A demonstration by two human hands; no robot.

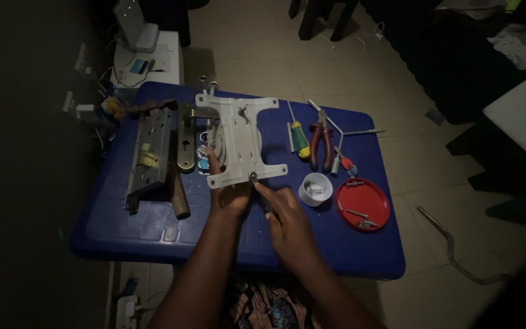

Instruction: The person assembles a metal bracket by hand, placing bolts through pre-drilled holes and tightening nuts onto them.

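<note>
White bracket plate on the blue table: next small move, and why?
Probably turn the tool a little more. The right hand sets a slim tool on the fastener at the near edge of the white bracket plate, while the left hand pins that edge down. Whether it is seated is unclear.

- Beige floor tiles (263,55) are stretching beyond the blue desk (153,228).
- Dim light is fading left of the desk.
- Dark furniture (452,55) is standing beyond its right corner.

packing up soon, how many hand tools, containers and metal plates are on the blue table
Hand tools: 2 (yellow-green handled screwdriver, red-handled pliers)
Containers: 2 (white round cup, red round lid)
Plates: 2 (white metal bracket plate, grey lock body)
Total: 6
</note>
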